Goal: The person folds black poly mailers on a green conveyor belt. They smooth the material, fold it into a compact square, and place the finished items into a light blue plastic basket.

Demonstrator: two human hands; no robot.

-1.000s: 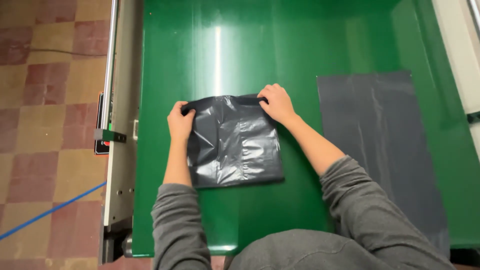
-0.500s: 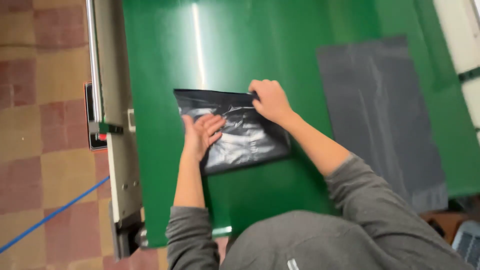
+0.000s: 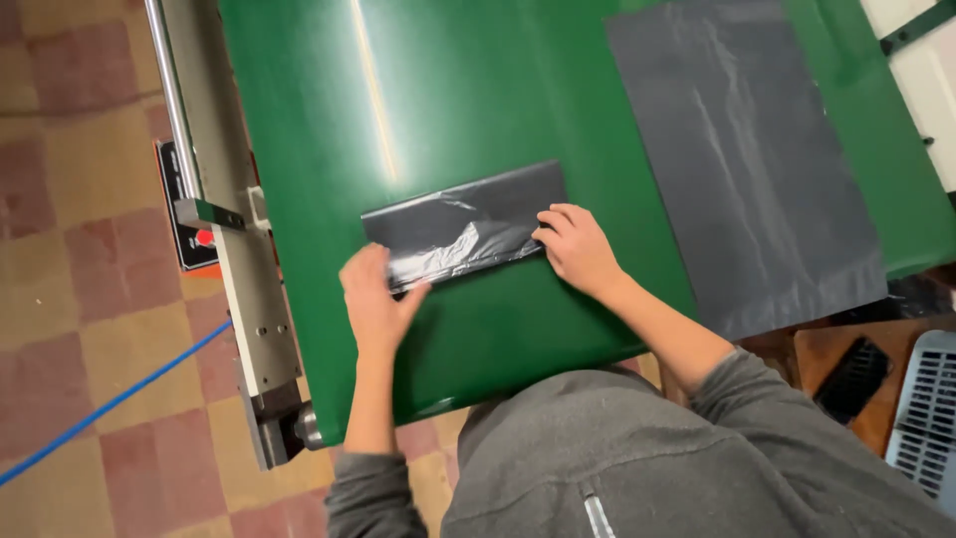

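A folded black plastic bag [image 3: 463,227] lies as a narrow strip on the green belt [image 3: 468,90]. My left hand [image 3: 375,296] presses flat on the strip's near left corner, fingers spread. Over the near right end rests my right hand [image 3: 576,246], fingers laid on the plastic. Neither hand lifts the bag; both hold it down against the belt.
A large flat dark grey bag [image 3: 742,149] lies spread on the belt to the right. The machine's metal side rail [image 3: 234,259] with a red button runs along the left edge. A blue cable [image 3: 110,403] crosses the tiled floor. A grey crate [image 3: 926,408] stands lower right.
The bag went from a squarish fold to a narrow strip, folded over once more. Both hands moved from its far edge to pressing down on its near edge.
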